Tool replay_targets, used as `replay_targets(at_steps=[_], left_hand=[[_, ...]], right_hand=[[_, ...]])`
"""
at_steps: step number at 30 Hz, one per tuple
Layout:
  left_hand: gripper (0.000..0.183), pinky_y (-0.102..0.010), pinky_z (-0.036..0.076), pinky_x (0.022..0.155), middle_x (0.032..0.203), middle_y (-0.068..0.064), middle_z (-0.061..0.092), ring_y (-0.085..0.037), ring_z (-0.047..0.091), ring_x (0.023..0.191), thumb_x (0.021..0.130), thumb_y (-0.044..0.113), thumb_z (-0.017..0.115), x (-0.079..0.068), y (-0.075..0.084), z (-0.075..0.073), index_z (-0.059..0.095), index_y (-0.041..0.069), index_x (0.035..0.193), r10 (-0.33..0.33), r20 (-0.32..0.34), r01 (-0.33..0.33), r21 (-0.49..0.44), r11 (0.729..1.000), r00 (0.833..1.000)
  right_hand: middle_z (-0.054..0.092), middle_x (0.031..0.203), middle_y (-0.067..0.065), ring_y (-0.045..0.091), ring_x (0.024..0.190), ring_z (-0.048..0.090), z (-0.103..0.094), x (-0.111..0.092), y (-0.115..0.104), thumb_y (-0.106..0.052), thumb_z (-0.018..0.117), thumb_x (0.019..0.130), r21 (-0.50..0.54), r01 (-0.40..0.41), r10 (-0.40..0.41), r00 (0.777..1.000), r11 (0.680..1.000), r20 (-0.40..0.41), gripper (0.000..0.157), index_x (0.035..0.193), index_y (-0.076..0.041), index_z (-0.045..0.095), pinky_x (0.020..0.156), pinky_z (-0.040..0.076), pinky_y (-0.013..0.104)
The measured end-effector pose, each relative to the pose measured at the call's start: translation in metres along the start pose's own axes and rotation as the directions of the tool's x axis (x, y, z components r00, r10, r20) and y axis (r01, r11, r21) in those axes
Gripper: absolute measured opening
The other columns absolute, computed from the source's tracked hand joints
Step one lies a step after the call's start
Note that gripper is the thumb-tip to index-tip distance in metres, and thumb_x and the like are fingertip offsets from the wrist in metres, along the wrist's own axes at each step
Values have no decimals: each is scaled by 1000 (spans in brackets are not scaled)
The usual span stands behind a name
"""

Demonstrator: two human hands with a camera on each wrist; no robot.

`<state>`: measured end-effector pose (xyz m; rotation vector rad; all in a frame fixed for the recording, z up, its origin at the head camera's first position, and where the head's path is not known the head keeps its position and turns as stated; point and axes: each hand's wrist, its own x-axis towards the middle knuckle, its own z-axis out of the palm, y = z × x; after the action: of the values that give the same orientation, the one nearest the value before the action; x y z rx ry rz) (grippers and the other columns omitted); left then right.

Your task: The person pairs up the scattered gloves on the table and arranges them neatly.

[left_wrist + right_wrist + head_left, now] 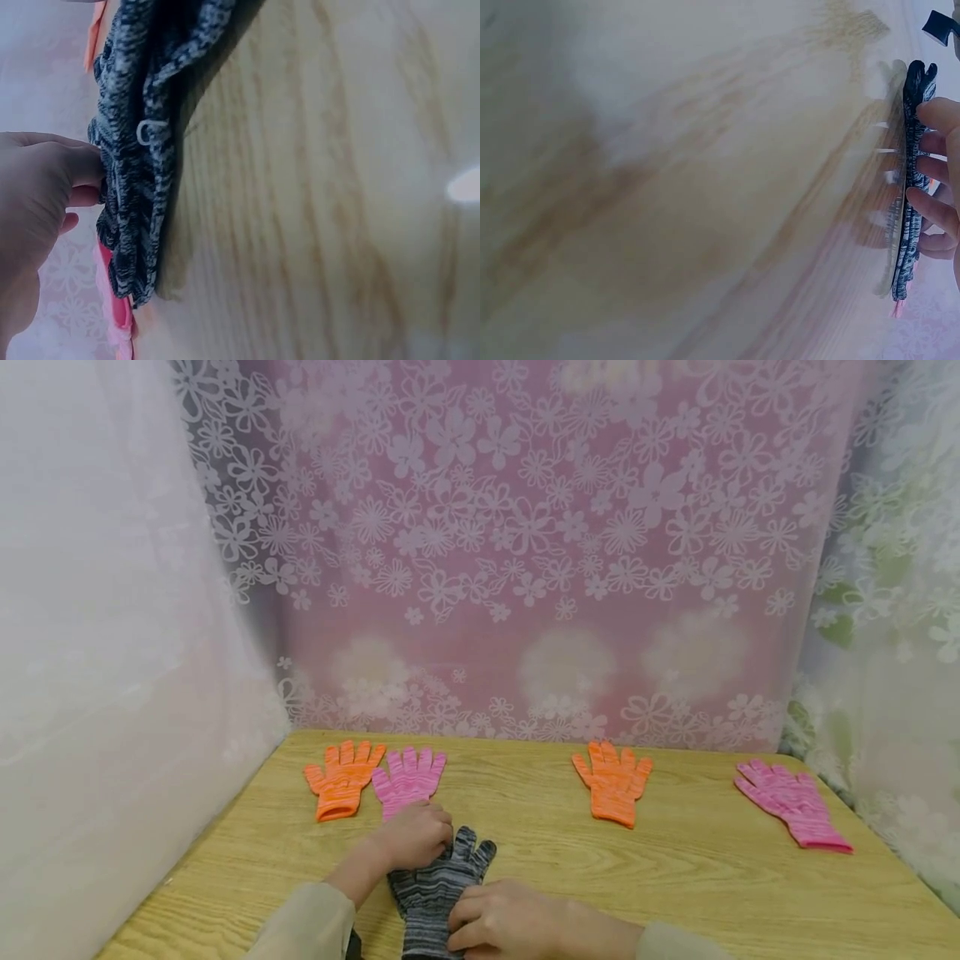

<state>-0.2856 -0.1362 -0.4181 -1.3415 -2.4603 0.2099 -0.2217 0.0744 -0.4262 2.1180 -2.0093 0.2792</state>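
A grey-and-black striped knit glove (431, 897) lies on the table in front of me, fingers pointing away. My left hand (415, 837) pinches it near its upper left fingers; in the left wrist view that hand (37, 202) has its fingertips against the dark knit (131, 150). My right hand (510, 917) rests on the glove's lower right side, near the cuff. From the right wrist view, the fingers (934, 206) of that hand are spread along the glove's edge (913, 142). A pink glove (409, 777) lies just beyond my left hand, its cuff partly hidden.
On the wooden table (675, 902), an orange glove (343, 781) lies at the far left. Another orange glove (613, 785) is right of centre, and a second pink glove (795, 806) lies near the right edge. A flowered curtain (525, 568) hangs behind, with sheets at both sides.
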Motion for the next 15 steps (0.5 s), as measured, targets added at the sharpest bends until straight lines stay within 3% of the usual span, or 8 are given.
replay_targets(at_steps=[15], left_hand=[[30,-24,28,60,59,10,33,-7,33,56,79,7,64,5,-1,1,45,20,58,-11,-91,7,-42,999,996]], right_hand=[[60,105,-7,1,98,52,3,0,3,-27,54,94,-41,25,-25,1000,999,-3,21,107,-19,68,86,34,8]])
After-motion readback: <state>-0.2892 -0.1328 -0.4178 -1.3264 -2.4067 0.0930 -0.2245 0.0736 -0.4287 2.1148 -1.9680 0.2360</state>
